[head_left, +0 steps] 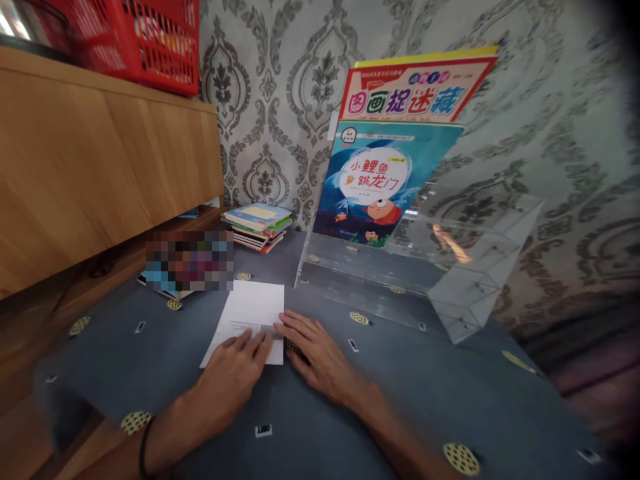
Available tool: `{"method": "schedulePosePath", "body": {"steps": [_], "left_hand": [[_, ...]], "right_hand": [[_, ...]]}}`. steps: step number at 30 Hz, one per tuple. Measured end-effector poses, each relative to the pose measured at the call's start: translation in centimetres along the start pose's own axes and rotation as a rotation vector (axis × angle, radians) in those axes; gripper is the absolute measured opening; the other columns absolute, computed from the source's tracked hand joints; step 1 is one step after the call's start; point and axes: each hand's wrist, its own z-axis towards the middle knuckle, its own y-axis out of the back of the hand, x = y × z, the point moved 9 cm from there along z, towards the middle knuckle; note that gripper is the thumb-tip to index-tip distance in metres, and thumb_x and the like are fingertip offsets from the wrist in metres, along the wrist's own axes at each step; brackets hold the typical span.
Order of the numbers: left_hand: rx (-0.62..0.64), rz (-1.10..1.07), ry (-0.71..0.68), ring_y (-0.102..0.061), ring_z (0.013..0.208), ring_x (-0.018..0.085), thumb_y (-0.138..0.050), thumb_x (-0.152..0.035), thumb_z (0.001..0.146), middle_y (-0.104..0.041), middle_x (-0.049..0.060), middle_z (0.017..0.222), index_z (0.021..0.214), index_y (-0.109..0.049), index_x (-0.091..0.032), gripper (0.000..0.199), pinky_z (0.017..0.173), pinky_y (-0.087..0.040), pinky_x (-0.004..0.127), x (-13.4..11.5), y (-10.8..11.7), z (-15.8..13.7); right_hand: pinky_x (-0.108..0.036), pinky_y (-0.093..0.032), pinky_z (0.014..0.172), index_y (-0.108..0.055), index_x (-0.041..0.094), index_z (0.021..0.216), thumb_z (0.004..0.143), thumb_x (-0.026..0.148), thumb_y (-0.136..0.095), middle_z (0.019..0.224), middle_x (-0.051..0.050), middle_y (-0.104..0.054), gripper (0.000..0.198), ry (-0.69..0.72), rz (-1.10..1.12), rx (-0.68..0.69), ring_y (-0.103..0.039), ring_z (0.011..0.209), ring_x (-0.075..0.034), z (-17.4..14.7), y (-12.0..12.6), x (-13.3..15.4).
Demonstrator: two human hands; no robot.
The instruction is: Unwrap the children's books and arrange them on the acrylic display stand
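A white page (257, 303), a loose sheet or part of a thin booklet, lies on the cloth-covered table in front of me. A few faint lines of print show near its middle. My left hand (237, 363) rests palm down on its lower part, fingers stretched out over the print. At the right edge of the page is my right hand (317, 357), its fingers extended and the tips touching or just over that edge. Neither hand grips anything that I can see. Under the left fingers, part of the print is hidden.
A clear acrylic rack (463, 300) holds a blue picture book (345, 213) and a red-bordered one (400, 100) behind it. A book stack (257, 223) stands by the wall. Blurred books (165, 283) lie left, near a wooden cabinet (110, 167) bearing a red basket (163, 47).
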Motion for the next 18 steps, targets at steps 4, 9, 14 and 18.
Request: {"method": "schedulePosePath", "body": {"steps": [4,9,14,18], "left_hand": [[-0.038,-0.18,-0.05,-0.058,0.13,0.026,-0.032,0.001,0.086,-0.06,0.007,0.143,0.145,-0.051,-0.024,0.067,0.104,-0.051,0.039,0.3,0.7,-1.5],[-0.185,-0.635,-0.183,-0.069,0.11,0.019,-0.037,-0.021,0.1,-0.07,0.0,0.128,0.135,-0.061,-0.032,0.044,0.094,-0.054,0.029,2.5,4.7,-3.0],[-0.246,-1.055,-0.065,-0.066,0.071,0.016,-0.056,-0.04,0.095,-0.074,0.001,0.081,0.094,-0.077,-0.02,0.029,0.062,-0.053,0.021,7.3,7.5,-2.7],[-0.249,-1.501,0.103,-0.066,0.064,0.018,-0.069,-0.045,0.086,-0.073,0.004,0.075,0.102,-0.073,-0.015,0.034,0.058,-0.053,0.024,10.1,6.6,-1.5]], "right_hand": [[-0.052,-0.039,0.112,-0.064,0.022,0.13,0.091,0.011,-0.05,0.141,-0.012,-0.061,0.043,0.026,0.035,0.027,-0.044,0.141,-0.027,0.2,0.0,0.3],[-0.053,-0.04,0.109,-0.068,0.024,0.125,0.087,0.008,-0.056,0.131,-0.011,-0.068,0.043,0.024,0.131,-0.045,-0.052,0.135,-0.028,0.2,-0.1,-0.9],[-0.048,-0.048,0.1,-0.075,0.025,0.105,0.087,0.023,-0.065,0.114,-0.008,-0.075,0.021,-0.202,0.477,-0.295,-0.066,0.113,-0.026,-0.3,1.4,-4.6],[-0.039,-0.054,0.088,-0.076,0.024,0.097,0.081,0.045,-0.073,0.094,-0.004,-0.077,0.027,-0.364,0.877,-0.37,-0.07,0.091,-0.023,-0.8,1.5,-6.5]]}}
